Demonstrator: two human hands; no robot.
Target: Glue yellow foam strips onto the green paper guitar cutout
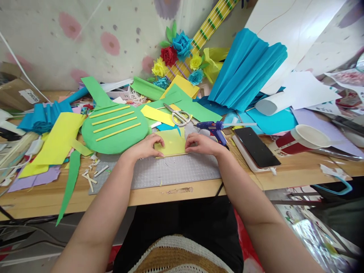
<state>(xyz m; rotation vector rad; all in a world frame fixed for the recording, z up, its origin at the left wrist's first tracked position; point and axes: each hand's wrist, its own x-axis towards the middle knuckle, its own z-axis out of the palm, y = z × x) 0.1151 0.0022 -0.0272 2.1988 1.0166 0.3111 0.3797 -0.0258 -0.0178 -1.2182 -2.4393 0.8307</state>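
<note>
A small sheet of yellow paper (172, 141) lies on the grey cutting mat (176, 174), with a thin stick or rolled edge along its near side. My left hand (148, 146) pinches its left end, thumb low and fingers curled over. At the opposite end, my right hand (202, 145) grips the paper the same way. What exactly sits between the fingertips is partly hidden. Left of my left hand is a green rounded paper shape (116, 142) bearing several thin yellow strips. Scissors (180, 116) and a blue glue gun (213, 129) lie just beyond my hands.
A phone (257, 146) rests on a white box, beside a red and white paper cup (301, 140). Blue pleated paper (247, 72) stands behind. A yellow paper guitar (210, 30) with paper flowers leans at the back. Green scrap (69, 185) hangs over the front edge.
</note>
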